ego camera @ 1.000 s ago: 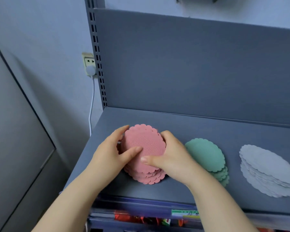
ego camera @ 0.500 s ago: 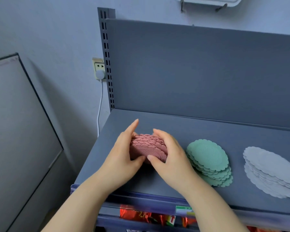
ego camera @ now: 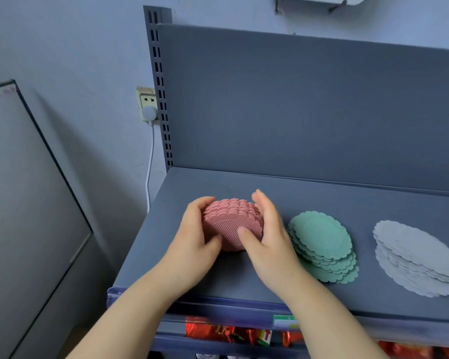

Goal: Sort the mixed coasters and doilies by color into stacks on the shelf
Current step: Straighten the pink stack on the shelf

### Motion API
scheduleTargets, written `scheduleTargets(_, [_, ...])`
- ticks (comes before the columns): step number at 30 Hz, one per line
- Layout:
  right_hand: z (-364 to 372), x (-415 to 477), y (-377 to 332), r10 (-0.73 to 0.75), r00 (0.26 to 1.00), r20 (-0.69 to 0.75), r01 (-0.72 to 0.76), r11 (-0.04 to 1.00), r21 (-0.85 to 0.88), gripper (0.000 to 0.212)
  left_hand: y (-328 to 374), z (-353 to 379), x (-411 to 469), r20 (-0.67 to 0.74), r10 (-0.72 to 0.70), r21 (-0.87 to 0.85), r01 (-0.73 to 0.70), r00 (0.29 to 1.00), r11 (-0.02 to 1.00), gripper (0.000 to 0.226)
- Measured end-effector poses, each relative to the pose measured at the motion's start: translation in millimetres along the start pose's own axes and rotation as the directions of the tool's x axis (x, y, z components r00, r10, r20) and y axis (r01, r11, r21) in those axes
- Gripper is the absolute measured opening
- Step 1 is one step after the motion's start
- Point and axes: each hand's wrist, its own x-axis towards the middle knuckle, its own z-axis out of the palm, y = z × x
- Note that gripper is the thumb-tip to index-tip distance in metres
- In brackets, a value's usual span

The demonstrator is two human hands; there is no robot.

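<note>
A stack of pink scalloped coasters (ego camera: 231, 221) stands tipped up on its edge at the left of the grey shelf (ego camera: 309, 193). My left hand (ego camera: 195, 242) grips its left side, fingers curled over the top and thumb on the front face. My right hand (ego camera: 267, 239) holds the right side, thumb on the front coaster and fingers along the edge. To the right lies a fanned stack of green coasters (ego camera: 324, 244), and further right a fanned stack of pale grey doilies (ego camera: 415, 257), both flat on the shelf.
The shelf's upright back panel (ego camera: 309, 104) rises behind the stacks, with a slotted post (ego camera: 161, 94) at its left. A wall socket with a white plug and cable (ego camera: 148, 110) is left of the post. Red packets (ego camera: 218, 332) show on the shelf below.
The pink stack lay flat a second ago; both hands have lifted it, tipped it on edge and squared it. The view has shifted slightly.
</note>
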Motion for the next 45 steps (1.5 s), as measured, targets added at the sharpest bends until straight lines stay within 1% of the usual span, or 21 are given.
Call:
scheduleTargets(1, [-1,0,0,-0.006,1.000,-0.008,0.006,1.000,-0.015,0.066,0,0,0,0.001,0.000,-0.005,0.000,1.000,1.000,0.063])
scheduleTargets(3, [-1,0,-1,-0.015,1.000,0.024,0.016,0.998,-0.063,0.068,-1,0,1,0.026,-0.006,-0.008,0.006,1.000,1.000,0.064])
scheduleTargets(5, [1,-1,0,0.003,0.999,0.035,0.001,0.996,-0.092,0.073,-1,1,1,0.048,-0.018,0.019,0.017,0.999,1.000,0.065])
scheduleTargets(8, [2,-2,1,0.026,0.998,0.061,-0.018,0.991,-0.130,0.079,0,4,1,0.056,-0.013,0.051,0.010,0.998,0.999,0.059])
scheduleTargets(11, [-2,1,1,0.044,0.991,0.125,-0.025,0.989,-0.144,0.072,0,5,1,0.073,-0.029,0.086,0.022,0.997,0.996,0.059])
scheduleTargets(13, [-3,1,0,0.038,0.992,0.121,-0.021,0.990,-0.142,0.066,0,5,2,0.080,-0.022,0.112,0.013,0.997,0.994,0.065])
scheduleTargets(16, [-2,1,0,-0.004,0.998,0.068,0.015,0.985,-0.169,0.062,1,3,4,0.086,-0.042,0.136,0.030,0.995,0.990,0.075])
scheduleTargets(18, [-4,1,2,-0.033,0.998,0.056,0.044,0.979,-0.200,0.063,1,3,5,0.082,-0.031,0.146,0.019,0.996,0.989,0.072])
scheduleTargets(21, [-3,0,3,-0.048,0.997,0.057,0.062,0.962,-0.267,0.073,1,6,4,0.082,-0.006,0.153,-0.006,0.997,0.988,0.068])
scheduleTargets(23, [-2,-1,3,-0.054,0.997,0.063,0.070,0.950,-0.304,0.080,2,6,3,0.085,-0.025,0.135,0.014,0.996,0.991,0.072])
scheduleTargets(26, [-4,-4,2,-0.160,0.984,0.081,0.177,0.937,-0.301,0.082,-1,4,1,0.082,-0.058,0.093,0.050,0.995,0.994,0.080])
scheduleTargets(28, [-3,-5,3,-0.239,0.967,0.090,0.255,0.924,-0.287,0.082,-2,5,0,0.078,-0.063,0.072,0.057,0.995,0.996,0.080])
scheduleTargets(30, [-3,-4,5,-0.257,0.964,0.074,0.267,0.921,-0.282,0.077,-1,7,-1,0.075,-0.041,0.086,0.035,0.996,0.996,0.077])
scheduleTargets(32, [-5,-3,6,-0.254,0.965,0.065,0.262,0.926,-0.272,0.071,0,6,0,0.084,-0.014,0.107,0.005,0.996,0.994,0.076])
scheduleTargets(35, [-9,-2,9,-0.230,0.970,0.084,0.244,0.932,-0.269,0.066,1,4,2,0.098,-0.008,0.110,-0.003,0.995,0.994,0.073])
scheduleTargets(39, [-12,2,7,-0.189,0.981,0.036,0.192,0.946,-0.262,0.062,5,1,1,0.029,-0.008,0.084,0.005,1.000,0.996,0.070])
scheduleTargets(41, [-16,8,6,-0.110,0.994,-0.001,0.108,0.975,-0.193,0.058,8,-5,3,-0.028,-0.036,0.038,0.037,0.999,0.999,0.068])
scheduleTargets(42, [-17,11,5,-0.055,0.998,-0.001,0.055,0.990,-0.128,0.055,9,-10,5,-0.055,-0.063,-0.017,0.062,0.996,0.998,0.066])
scheduleTargets(44, [-17,16,4,0.039,0.998,0.048,-0.039,0.999,0.010,0.043,12,-18,10,-0.088,-0.140,-0.130,0.128,0.986,0.983,0.059])
scheduleTargets(45, [-15,18,3,0.075,0.994,0.074,-0.077,0.997,0.025,0.036,13,-22,12,-0.089,-0.181,-0.131,0.168,0.979,0.977,0.055])
